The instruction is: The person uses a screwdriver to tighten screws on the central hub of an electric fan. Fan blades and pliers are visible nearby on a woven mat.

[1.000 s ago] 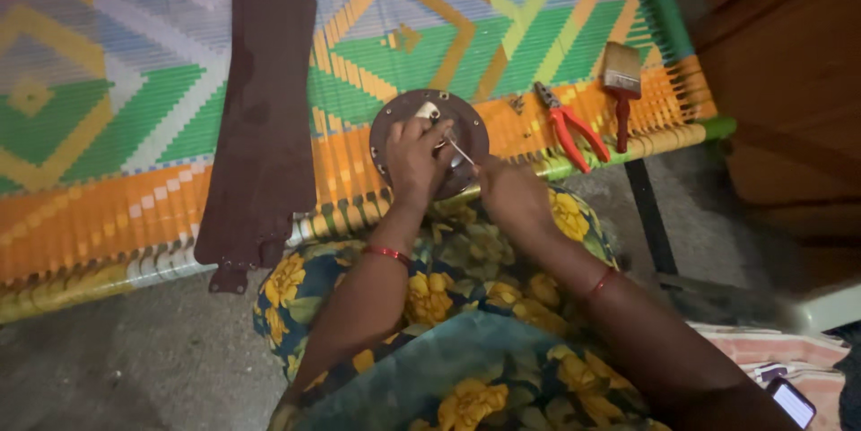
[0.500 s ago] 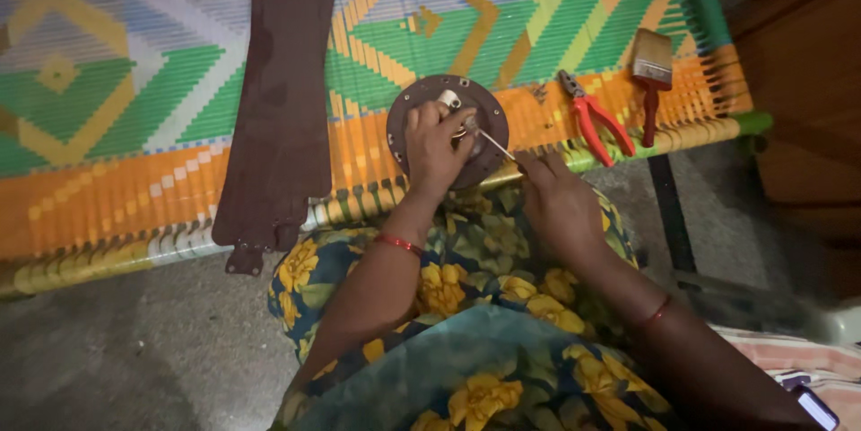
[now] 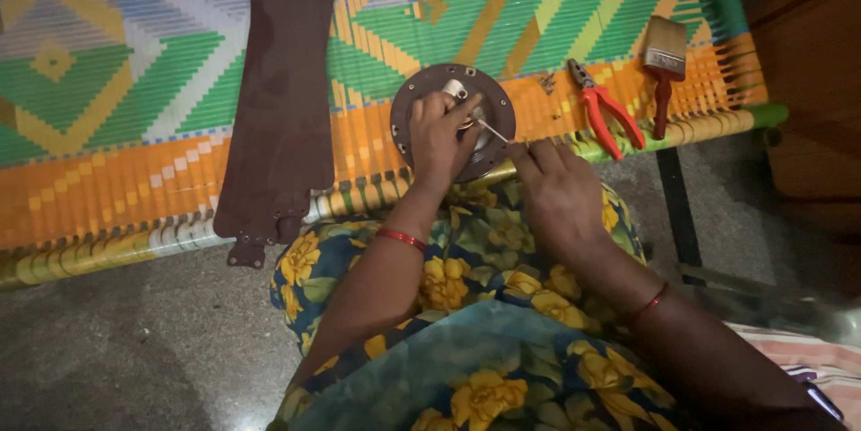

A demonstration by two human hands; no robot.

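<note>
A round dark metal fan housing [image 3: 408, 104] with a silver hub lies on the woven cot near its front rail. My left hand [image 3: 441, 130] rests on top of it, fingers curled around the hub. My right hand [image 3: 554, 191] is just to the right, gripping a thin screwdriver [image 3: 494, 132] whose shaft points up-left into the hub. A red bangle circles each wrist. My lap, in yellow-flowered dark cloth, is below.
A long dark brown fan blade [image 3: 278, 99] lies on the cot [image 3: 108, 108] to the left, its end overhanging the rail. Red-handled pliers [image 3: 605, 113] and a paintbrush [image 3: 664, 63] lie to the right. A wooden panel stands at far right above the grey floor.
The view has shifted, so everything sits further right and lower in frame. Both hands stay on the housing; the right hand with the screwdriver has slid slightly down and right.
</note>
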